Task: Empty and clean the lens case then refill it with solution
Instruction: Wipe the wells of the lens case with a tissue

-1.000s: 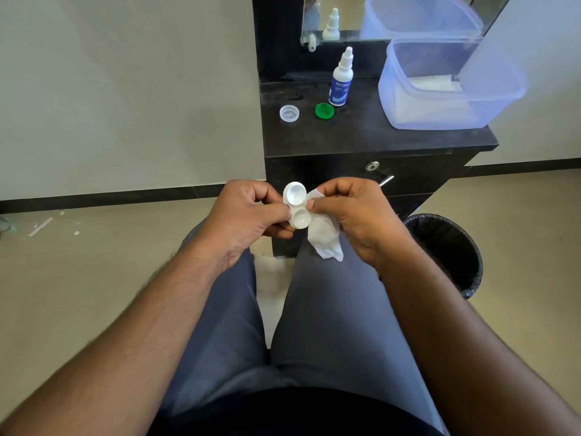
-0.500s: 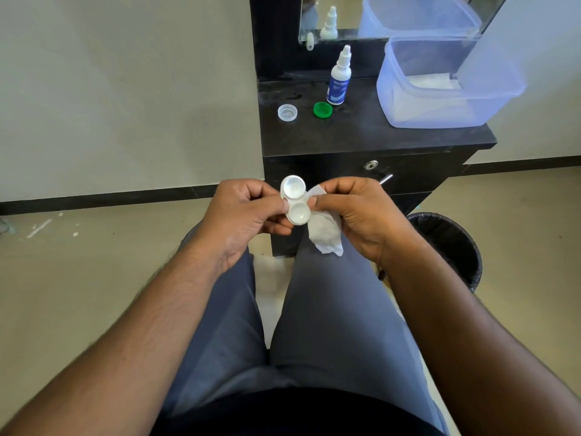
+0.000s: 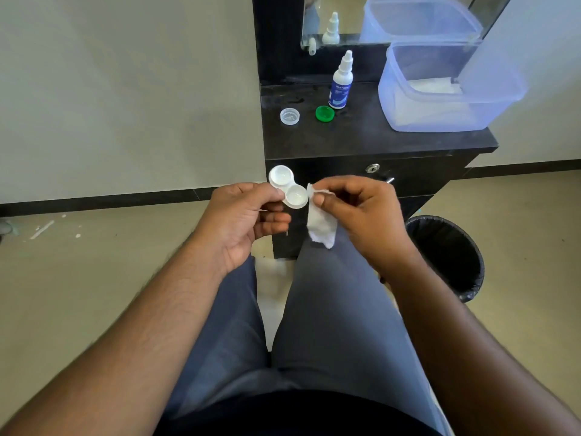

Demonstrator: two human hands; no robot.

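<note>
Now cleaning step: left hand [image 3: 242,215] pinches lens case [image 3: 288,191] over lap, wells up, caps off. Right hand [image 3: 361,212] pinches tissue [image 3: 320,226] beside near well. Next, likely: wipe wells, then fetch solution bottle [image 3: 341,84] from far worktop [image 3: 361,136].

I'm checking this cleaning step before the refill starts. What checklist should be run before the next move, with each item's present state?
1. Lens case held by left hand: ok.
2. Both wells uncapped: ok.
3. Wells dry: cannot tell.
4. Tissue pinched in right hand, off the case: ok.
5. Solution bottle upright on the counter: ok; uncapped: cannot tell.
6. Clear cap and green cap on the counter: ok.
</note>
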